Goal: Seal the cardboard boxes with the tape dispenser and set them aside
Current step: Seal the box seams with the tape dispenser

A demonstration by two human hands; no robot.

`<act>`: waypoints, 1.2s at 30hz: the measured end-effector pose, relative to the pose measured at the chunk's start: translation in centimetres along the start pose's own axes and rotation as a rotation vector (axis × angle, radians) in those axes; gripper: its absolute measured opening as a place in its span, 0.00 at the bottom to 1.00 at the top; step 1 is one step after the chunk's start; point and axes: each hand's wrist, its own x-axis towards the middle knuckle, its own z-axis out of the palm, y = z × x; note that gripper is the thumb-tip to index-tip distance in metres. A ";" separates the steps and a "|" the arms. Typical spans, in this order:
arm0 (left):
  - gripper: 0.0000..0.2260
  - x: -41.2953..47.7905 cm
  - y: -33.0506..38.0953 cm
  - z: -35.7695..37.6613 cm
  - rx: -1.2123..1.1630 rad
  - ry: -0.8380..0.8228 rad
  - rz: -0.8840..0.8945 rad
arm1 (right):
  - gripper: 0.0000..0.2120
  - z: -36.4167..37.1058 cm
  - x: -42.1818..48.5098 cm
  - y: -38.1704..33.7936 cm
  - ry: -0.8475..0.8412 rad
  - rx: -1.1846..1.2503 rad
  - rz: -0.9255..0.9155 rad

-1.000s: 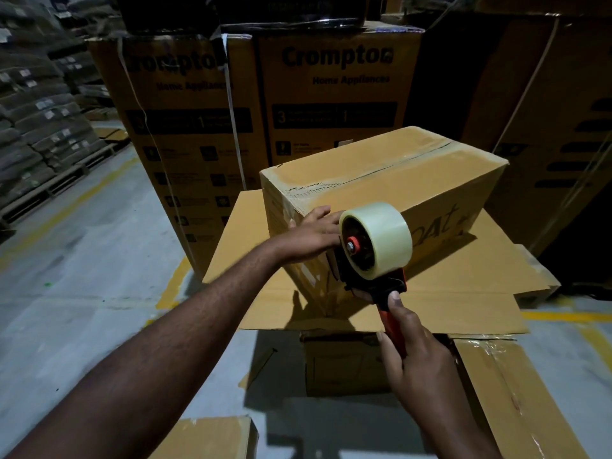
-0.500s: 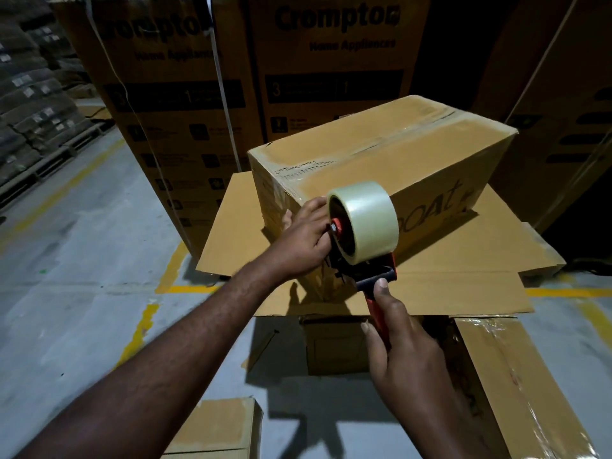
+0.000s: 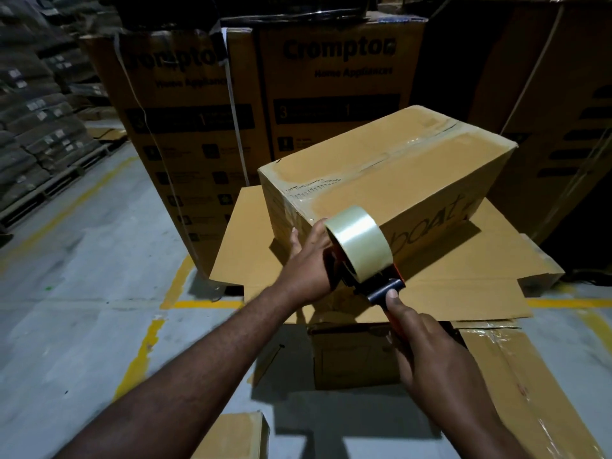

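Observation:
A brown cardboard box [image 3: 390,173] printed "boAt" lies on flattened cardboard sheets [image 3: 463,279], with clear tape along its top seam. My right hand [image 3: 427,356] grips the red handle of the tape dispenser [image 3: 364,256], thumb pressed on its black plate. The big clear tape roll sits against the box's near corner. My left hand [image 3: 306,263] lies against the box's near end face beside the roll; its fingertips are hidden behind the dispenser.
Tall "Crompton" cartons [image 3: 251,127] stand right behind the box. More dark cartons [image 3: 563,127] rise on the right. A taped box [image 3: 530,392] and a small box [image 3: 354,356] sit under the sheets, another box [image 3: 238,435] at the bottom edge. Stacked sacks [image 3: 36,127] line the left; grey floor with yellow lines.
The dispenser and my right hand moved down the box's near end from its top edge. My left hand slid down with them. The view shifted slightly.

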 end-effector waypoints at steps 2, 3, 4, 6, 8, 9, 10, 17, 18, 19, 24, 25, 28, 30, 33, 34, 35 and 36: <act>0.27 0.0 -0.2 0.1 0.048 -0.011 0.055 | 0.42 0.3 -0.5 0.3 0.036 0.085 0.024; 0.27 0.2 -0.2 0.0 0.066 -0.023 0.076 | 0.40 0.5 -0.7 0.4 0.054 0.082 0.029; 0.26 0.4 -0.1 0.0 0.075 -0.038 0.087 | 0.38 0.5 -0.8 0.4 0.067 0.066 0.025; 0.23 1.0 0.3 -0.4 0.080 -0.066 0.098 | 0.36 0.2 -0.8 0.3 0.086 0.059 0.040; 0.23 1.3 0.6 -0.5 0.074 -0.079 0.105 | 0.35 -0.1 -0.6 0.2 0.092 0.079 0.042; 0.22 1.3 0.8 -0.5 0.075 -0.081 0.106 | 0.35 -0.2 -0.6 0.3 0.094 0.086 0.043; 0.23 1.2 0.9 -0.3 0.075 -0.081 0.100 | 0.36 -0.4 -0.6 0.6 0.085 0.076 0.053; 0.29 1.1 0.6 -0.3 0.078 -0.068 0.031 | 0.47 -0.1 -0.8 0.4 -0.003 -0.013 0.069; 0.27 1.4 0.4 -0.4 0.086 -0.073 0.045 | 0.45 0.1 -0.8 0.3 0.012 0.025 0.061; 0.25 1.6 0.3 -0.6 0.087 -0.072 0.067 | 0.42 0.3 -0.6 0.3 0.037 0.057 0.055; 0.22 3.7 0.4 -0.6 -0.168 0.013 -0.019 | 0.31 -1.6 1.1 0.4 0.054 0.338 0.208; 0.25 4.0 0.3 -0.3 -0.214 0.060 -0.051 | 0.31 -2.1 1.3 0.4 0.042 0.375 0.217; 0.29 4.7 0.0 0.7 -0.246 0.190 -0.094 | 0.29 -3.2 1.6 0.6 0.038 0.511 0.246; 0.26 5.1 -0.4 1.3 -0.245 0.258 -0.097 | 0.29 -3.4 1.9 1.2 0.027 0.630 0.292; 0.22 5.6 -0.8 2.1 -0.264 0.347 -0.077 | 0.29 -3.8 2.4 1.5 -0.003 0.916 0.386; 0.20 5.7 -0.9 2.2 -0.257 0.358 -0.071 | 0.29 -4.2 2.5 1.7 -0.008 1.000 0.408; 0.17 5.7 -0.9 2.3 -0.238 0.363 -0.065 | 0.29 -4.6 2.7 1.9 -0.015 1.057 0.425; 0.16 5.8 -0.9 2.5 -0.215 0.366 -0.057 | 0.28 -5.1 2.9 2.2 -0.024 1.099 0.442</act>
